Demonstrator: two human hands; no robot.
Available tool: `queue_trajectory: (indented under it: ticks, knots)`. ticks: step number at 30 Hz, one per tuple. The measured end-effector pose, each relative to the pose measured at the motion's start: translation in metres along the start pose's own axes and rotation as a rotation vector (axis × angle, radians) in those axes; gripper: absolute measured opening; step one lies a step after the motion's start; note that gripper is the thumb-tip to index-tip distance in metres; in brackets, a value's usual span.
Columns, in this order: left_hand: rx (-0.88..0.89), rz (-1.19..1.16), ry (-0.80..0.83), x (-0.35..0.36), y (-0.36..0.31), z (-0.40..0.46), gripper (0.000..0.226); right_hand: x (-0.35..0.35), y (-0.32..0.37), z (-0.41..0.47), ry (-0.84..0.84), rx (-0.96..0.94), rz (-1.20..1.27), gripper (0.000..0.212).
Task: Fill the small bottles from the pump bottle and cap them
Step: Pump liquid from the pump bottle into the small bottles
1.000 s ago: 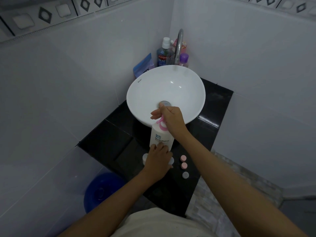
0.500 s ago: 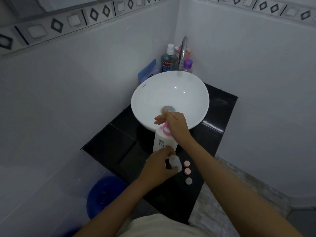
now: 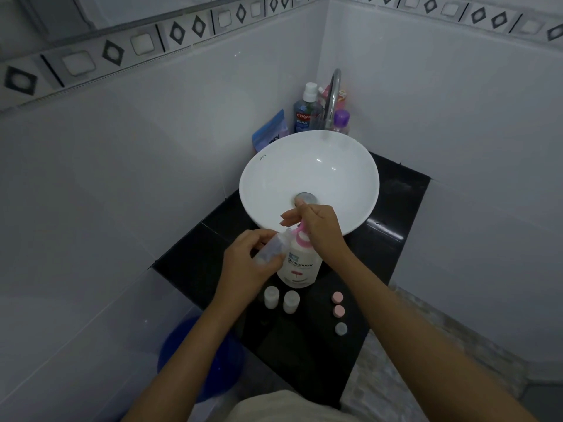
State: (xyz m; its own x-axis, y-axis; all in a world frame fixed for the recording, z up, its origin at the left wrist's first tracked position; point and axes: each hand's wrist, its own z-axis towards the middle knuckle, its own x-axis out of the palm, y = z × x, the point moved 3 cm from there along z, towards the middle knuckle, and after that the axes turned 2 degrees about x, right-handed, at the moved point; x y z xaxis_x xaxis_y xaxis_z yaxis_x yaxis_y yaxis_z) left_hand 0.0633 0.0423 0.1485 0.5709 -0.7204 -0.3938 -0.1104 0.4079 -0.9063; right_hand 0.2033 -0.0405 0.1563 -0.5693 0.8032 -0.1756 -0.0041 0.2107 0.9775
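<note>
A white pump bottle (image 3: 300,266) with a pink pump head stands on the black counter (image 3: 304,339) in front of the basin. My right hand (image 3: 316,228) rests on top of the pink pump. My left hand (image 3: 246,266) holds a small clear bottle (image 3: 271,246), tilted, its mouth at the pump's nozzle. Two more small bottles (image 3: 271,296) (image 3: 291,301) stand uncapped just in front of the pump bottle. To the right lie three loose caps: two pink ones (image 3: 337,297) (image 3: 338,311) and a grey one (image 3: 341,328).
A white round basin (image 3: 307,166) with a chrome tap (image 3: 333,95) sits behind the hands. Toiletry bottles (image 3: 304,112) and a blue pouch (image 3: 269,132) crowd the back corner. A blue bucket (image 3: 198,357) stands on the floor at the left. White tiled walls close in on both sides.
My left hand has picked a small bottle off the counter and raised it to the pump's nozzle. My right hand stays on the pump head.
</note>
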Motion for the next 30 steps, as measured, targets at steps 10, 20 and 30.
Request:
queue_trajectory:
  ticks: [10,20,30]
  knots:
    - [0.083,-0.042,0.009,0.001,-0.005,0.001,0.031,0.0,-0.002,0.0,-0.003,0.001,-0.01,0.045]
    - [0.017,-0.093,0.055,0.002,-0.002,0.004,0.032,-0.002,-0.009,0.004,0.076,0.034,-0.055,0.044]
    - [0.009,-0.109,0.054,0.003,-0.003,0.006,0.032,-0.001,-0.007,-0.001,0.021,0.062,-0.037,0.045]
